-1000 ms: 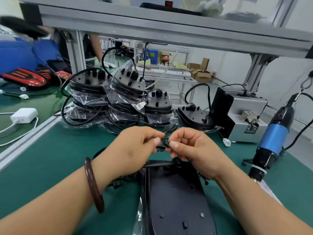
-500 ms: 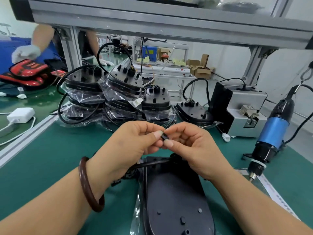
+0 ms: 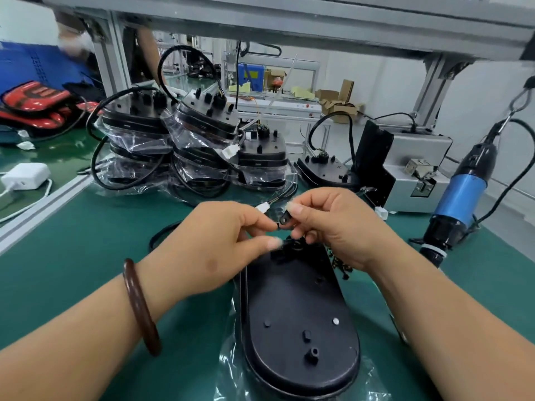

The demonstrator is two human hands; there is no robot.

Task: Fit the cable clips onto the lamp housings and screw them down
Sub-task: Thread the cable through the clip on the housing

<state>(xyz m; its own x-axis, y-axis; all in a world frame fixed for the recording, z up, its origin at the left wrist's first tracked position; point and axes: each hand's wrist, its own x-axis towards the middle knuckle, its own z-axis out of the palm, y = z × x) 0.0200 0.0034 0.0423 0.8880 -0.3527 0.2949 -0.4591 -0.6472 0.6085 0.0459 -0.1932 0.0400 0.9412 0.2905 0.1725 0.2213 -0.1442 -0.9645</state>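
Note:
A black oval lamp housing [image 3: 298, 319] lies back-up on the green mat in front of me, partly in a clear bag. Just above its far end, my left hand [image 3: 214, 250] and my right hand [image 3: 333, 224] meet. Between their fingertips is a small black cable clip [image 3: 285, 219] with a hole in its tab. My right thumb and forefinger pinch the tab; my left fingertips pinch its other end along with the housing's thin black cable. A white connector [image 3: 263, 208] shows just behind my left fingers.
Stacked bagged housings [image 3: 188, 140] with looped cables fill the bench behind my hands. A blue electric screwdriver [image 3: 457, 198] hangs at right, beside a grey screw feeder box [image 3: 417, 175]. Several small black clips [image 3: 341, 263] lie by my right wrist. A white charger [image 3: 26, 176] sits left.
The view has tilted down and closer. My hands have drawn slightly apart, and the clip now shows opened between my fingertips, where earlier it was mostly hidden.

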